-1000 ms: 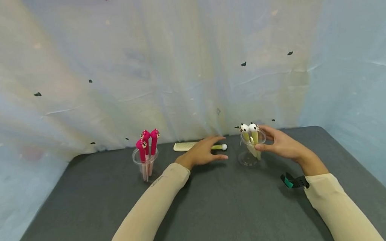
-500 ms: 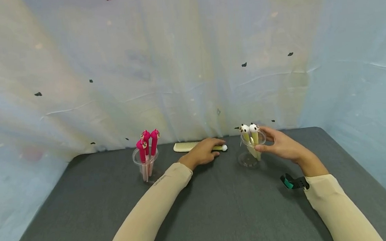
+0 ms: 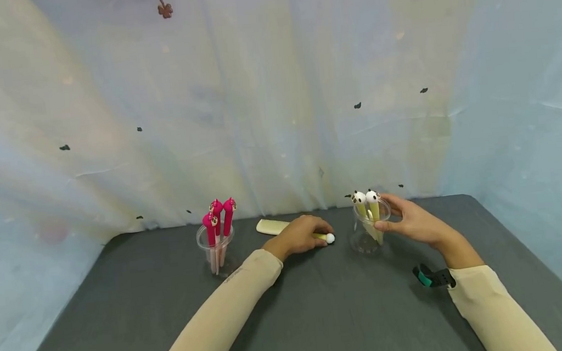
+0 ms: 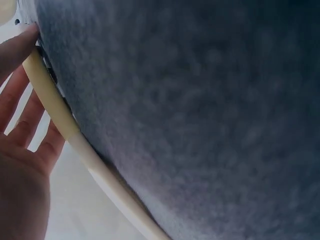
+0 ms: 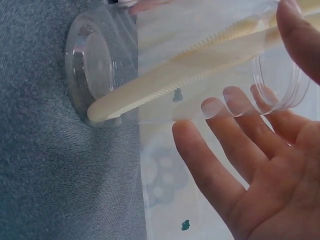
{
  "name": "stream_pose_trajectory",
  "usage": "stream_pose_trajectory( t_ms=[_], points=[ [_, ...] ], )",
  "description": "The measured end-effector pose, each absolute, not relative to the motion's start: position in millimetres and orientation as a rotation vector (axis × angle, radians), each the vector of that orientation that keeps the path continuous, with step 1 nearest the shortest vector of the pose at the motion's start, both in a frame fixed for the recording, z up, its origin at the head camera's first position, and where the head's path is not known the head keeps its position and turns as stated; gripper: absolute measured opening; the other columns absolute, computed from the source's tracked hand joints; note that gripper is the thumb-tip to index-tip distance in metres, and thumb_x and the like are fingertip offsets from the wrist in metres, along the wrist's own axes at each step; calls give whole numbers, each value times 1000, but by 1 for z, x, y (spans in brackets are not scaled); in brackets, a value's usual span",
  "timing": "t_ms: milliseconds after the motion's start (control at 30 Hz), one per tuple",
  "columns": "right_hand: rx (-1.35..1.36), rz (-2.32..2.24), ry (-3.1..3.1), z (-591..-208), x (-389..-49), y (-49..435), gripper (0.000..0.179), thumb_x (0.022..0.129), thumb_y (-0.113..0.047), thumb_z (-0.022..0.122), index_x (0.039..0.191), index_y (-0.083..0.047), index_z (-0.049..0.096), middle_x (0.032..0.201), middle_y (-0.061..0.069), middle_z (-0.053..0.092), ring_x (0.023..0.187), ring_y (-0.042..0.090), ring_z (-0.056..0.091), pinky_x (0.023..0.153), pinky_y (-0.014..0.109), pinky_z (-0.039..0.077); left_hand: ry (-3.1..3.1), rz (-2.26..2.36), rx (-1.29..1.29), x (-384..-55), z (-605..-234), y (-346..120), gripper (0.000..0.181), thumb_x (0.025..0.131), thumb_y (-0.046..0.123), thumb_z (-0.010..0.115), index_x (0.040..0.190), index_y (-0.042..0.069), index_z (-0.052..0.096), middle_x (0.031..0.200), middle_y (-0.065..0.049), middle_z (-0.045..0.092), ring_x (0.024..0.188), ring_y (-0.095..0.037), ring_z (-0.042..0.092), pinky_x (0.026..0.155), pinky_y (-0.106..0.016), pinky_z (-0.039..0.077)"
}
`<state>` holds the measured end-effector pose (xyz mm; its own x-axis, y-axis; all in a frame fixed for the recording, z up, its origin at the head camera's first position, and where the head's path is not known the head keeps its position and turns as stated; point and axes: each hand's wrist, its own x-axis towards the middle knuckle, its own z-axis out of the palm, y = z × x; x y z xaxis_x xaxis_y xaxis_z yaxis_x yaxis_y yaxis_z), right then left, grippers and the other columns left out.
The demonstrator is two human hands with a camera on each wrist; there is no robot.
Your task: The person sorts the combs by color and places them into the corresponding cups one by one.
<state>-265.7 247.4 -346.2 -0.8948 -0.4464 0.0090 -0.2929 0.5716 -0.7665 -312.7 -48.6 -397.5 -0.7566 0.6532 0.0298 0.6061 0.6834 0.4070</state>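
Observation:
My left hand (image 3: 301, 234) pinches a cream comb (image 3: 272, 227) by its yellow-green handle, close to the white panda-head end (image 3: 330, 238). In the left wrist view the comb's handle (image 4: 50, 97) runs between the thumb and the fingers, and the comb lies on or very near the tabletop. On the right stands a clear plastic cup (image 3: 364, 244) holding two similar panda-headed combs (image 5: 185, 65). My right hand (image 3: 416, 222) holds this cup near its rim, thumb in front and fingers behind. Part of the left comb is hidden under the hand.
To the left, another clear cup (image 3: 208, 255) holds several combs with pink animal-head handles (image 3: 229, 219). The dark grey tabletop (image 3: 331, 315) ends at a pale patterned curtain (image 3: 266, 116) behind. A black band with a green patch (image 3: 430, 276) is on the right wrist.
The left thumb and fingers have come together on the comb's handle. Its panda-head end has swung towards me, so the comb lies more slanted. The right hand stays on its cup.

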Motion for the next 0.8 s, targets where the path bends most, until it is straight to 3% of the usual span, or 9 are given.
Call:
stream_pose_trajectory(
  t_ms=[400,633,800],
  points=[
    [-585,-1219,2612,-347,-270,249,88,96,-40,66,160,-7,14,164,25,18,148,53,19,110,71,31,2667,951,1074,-286,-394,-46,27,89,22,75,116,24,74,115,9,72,102,-4,66,86,-19,53],
    [-587,-1216,2624,-347,-269,247,86,96,-39,66,159,-8,16,163,25,20,147,53,20,108,72,32,2634,1198,1154,-265,-387,-49,30,87,19,77,117,18,74,108,7,73,89,-5,64,75,-22,55],
    [-593,-1216,2627,-347,-269,248,87,96,-39,65,159,-8,15,163,24,20,148,53,20,109,72,31,2637,1383,1179,-254,-376,-51,30,87,19,77,117,20,73,102,6,71,86,-5,63,75,-26,55]
  ],
)
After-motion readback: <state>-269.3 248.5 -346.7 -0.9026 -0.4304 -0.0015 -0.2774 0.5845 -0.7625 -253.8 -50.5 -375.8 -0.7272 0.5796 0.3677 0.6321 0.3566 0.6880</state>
